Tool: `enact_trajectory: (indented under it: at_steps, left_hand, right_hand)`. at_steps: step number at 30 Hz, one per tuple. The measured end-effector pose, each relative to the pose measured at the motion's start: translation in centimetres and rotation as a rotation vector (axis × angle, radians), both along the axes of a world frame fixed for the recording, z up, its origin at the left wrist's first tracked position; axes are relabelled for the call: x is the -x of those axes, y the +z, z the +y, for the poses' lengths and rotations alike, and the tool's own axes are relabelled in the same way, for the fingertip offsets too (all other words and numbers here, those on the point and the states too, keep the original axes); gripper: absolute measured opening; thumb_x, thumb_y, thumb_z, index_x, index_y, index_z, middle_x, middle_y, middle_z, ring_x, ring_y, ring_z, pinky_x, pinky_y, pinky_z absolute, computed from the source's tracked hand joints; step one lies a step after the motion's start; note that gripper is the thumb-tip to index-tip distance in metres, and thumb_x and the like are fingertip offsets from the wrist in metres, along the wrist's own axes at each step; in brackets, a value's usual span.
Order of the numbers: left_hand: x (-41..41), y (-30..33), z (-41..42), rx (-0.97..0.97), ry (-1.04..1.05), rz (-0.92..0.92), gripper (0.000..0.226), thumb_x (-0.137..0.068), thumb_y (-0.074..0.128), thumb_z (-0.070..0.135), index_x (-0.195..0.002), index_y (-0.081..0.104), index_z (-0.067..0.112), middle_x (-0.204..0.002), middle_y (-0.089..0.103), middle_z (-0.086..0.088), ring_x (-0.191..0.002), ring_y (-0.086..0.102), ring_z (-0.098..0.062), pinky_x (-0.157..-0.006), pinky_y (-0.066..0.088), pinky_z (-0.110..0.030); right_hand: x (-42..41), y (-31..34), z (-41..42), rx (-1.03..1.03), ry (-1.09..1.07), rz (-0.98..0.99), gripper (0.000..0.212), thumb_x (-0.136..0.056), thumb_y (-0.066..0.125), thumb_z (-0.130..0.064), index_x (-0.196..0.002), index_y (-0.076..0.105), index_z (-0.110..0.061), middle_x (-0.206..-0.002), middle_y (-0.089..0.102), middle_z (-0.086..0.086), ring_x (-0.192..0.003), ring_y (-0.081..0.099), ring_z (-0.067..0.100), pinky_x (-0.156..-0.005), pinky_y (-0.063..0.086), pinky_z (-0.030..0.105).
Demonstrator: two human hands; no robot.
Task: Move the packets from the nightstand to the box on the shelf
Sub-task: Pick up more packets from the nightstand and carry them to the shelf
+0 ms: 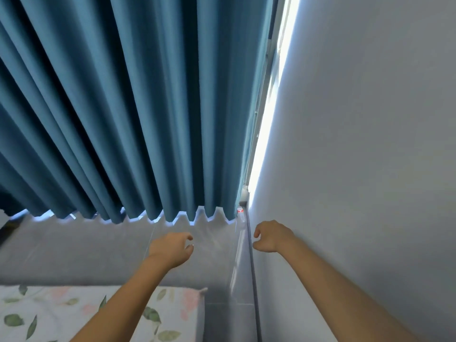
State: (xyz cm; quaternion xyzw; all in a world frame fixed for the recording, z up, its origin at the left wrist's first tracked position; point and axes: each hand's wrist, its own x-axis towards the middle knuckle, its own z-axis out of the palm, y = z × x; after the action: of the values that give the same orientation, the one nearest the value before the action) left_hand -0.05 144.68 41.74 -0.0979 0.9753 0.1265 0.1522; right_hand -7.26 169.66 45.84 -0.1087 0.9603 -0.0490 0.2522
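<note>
Your left hand (172, 248) and right hand (270, 236), low in the middle of the frame, both hang loosely curled and hold nothing, and no packets, nightstand or box show, so you cannot tell how much is done.

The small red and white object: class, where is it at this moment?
In the head view, the small red and white object sits right of centre, at the blue pleated curtain's lower right corner, beside the grey wall.

Two bare forearms with no sleeves, the left grip (171, 248) and right grip (270, 236) ungloved.
</note>
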Motion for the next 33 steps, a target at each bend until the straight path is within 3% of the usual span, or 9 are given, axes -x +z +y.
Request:
enact_trajectory:
  at_steps: [7,13,17,21,24,28,33]
  left_hand:
    - [12.0,-0.3,-6.7,0.035,0.044,-0.026,0.035,-0.094,0.041,0.042,-0.127,0.054,0.036,-0.123,0.061,0.005,-0.114,0.057,-0.018,-0.091,0.049,-0.033]
    - [20.1,-2.3,-11.6,0.018,0.15,-0.039,0.028,-0.093,0.043,0.039,-0.116,0.06,0.039,-0.117,0.063,0.012,-0.11,0.057,-0.014,-0.086,0.048,-0.028]
    - [26.6,-3.7,-15.4,-0.01,0.258,-0.047,0.027,-0.092,0.044,0.038,-0.112,0.062,0.039,-0.113,0.065,0.015,-0.112,0.055,-0.013,-0.088,0.048,-0.028]
    - [33.3,-4.6,-19.0,-0.055,0.391,-0.033,0.024,-0.09,0.044,0.037,-0.103,0.064,0.038,-0.11,0.063,0.012,-0.104,0.058,-0.014,-0.088,0.049,-0.029]
    - [36.0,-4.9,-20.7,-0.046,0.459,-0.015,0.023,-0.091,0.038,0.038,-0.094,0.061,0.035,-0.107,0.061,0.011,-0.101,0.058,-0.014,-0.083,0.046,-0.026]
    - [37.7,-4.6,-24.8,-0.023,0.588,-0.031,0.029,-0.093,0.036,0.039,-0.109,0.061,0.038,-0.113,0.063,0.011,-0.107,0.059,-0.016,-0.087,0.043,-0.027]
    - [34.3,-4.3,-30.6,-0.023,0.792,-0.102,0.03,-0.093,0.037,0.037,-0.114,0.059,0.038,-0.119,0.063,0.008,-0.11,0.059,-0.018,-0.086,0.044,-0.028]
  right_hand:
    - [12.8,-0.5,-6.7,-0.016,0.114,-0.012,0.034,-0.086,0.055,-0.029,-0.118,0.066,-0.02,-0.131,0.056,0.001,-0.109,0.06,0.022,-0.091,0.052,0.033]
    - [24.0,-2.0,-12.1,-0.085,0.223,-0.06,0.037,-0.085,0.052,-0.026,-0.119,0.064,-0.02,-0.123,0.062,-0.002,-0.111,0.06,0.021,-0.09,0.052,0.032]
    - [32.8,-3.4,-16.9,-0.068,0.276,-0.067,0.029,-0.077,0.053,-0.025,-0.101,0.069,-0.019,-0.108,0.068,-0.001,-0.099,0.067,0.023,-0.078,0.053,0.029]
    - [41.5,-3.5,-22.4,-0.073,0.381,-0.063,0.027,-0.081,0.055,-0.03,-0.102,0.068,-0.017,-0.106,0.065,-0.002,-0.1,0.064,0.022,-0.084,0.053,0.031]
    - [45.9,-3.1,-26.6,-0.095,0.462,-0.068,0.032,-0.084,0.057,-0.03,-0.112,0.067,-0.017,-0.116,0.066,0.001,-0.108,0.063,0.023,-0.088,0.052,0.033]
    - [50.8,-3.0,-34.6,-0.079,0.629,-0.064,0.034,-0.085,0.057,-0.031,-0.115,0.067,-0.02,-0.121,0.065,-0.001,-0.109,0.062,0.021,-0.092,0.053,0.035]
    - [50.7,-4.5,-44.9,-0.072,0.816,-0.098,0.035,-0.082,0.056,-0.029,-0.114,0.066,-0.018,-0.12,0.066,0.001,-0.111,0.062,0.022,-0.09,0.053,0.033]
